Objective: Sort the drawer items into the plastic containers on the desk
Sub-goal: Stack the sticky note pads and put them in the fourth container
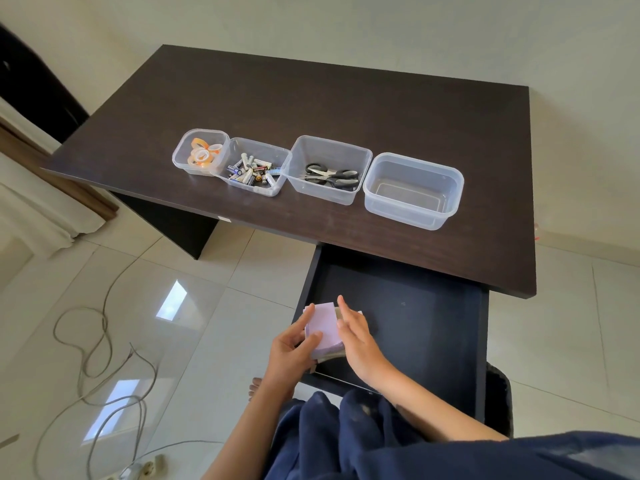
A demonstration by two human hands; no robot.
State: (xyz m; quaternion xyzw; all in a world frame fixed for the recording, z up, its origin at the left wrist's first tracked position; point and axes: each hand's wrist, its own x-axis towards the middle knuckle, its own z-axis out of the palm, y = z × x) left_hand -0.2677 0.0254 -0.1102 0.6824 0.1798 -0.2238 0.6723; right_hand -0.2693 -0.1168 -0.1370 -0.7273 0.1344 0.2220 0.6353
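A stack of pale purple sticky notes (pixel 323 327) sits in the front left corner of the open dark drawer (pixel 415 317). My left hand (pixel 289 351) grips the stack's left side with thumb and fingers. My right hand (pixel 356 336) presses flat against its right side. On the desk (pixel 346 98) stand several clear plastic containers in a row: one with tape rolls (pixel 202 152), one with batteries (pixel 252 168), one with scissors (pixel 329 171), and an empty one (pixel 414 190) at the right.
The rest of the drawer floor looks bare. Grey cables (pixel 104 358) lie looped on the tiled floor at the left, with a power strip (pixel 149 469) at the bottom edge. A dark chair (pixel 498 396) stands beside the drawer at the right.
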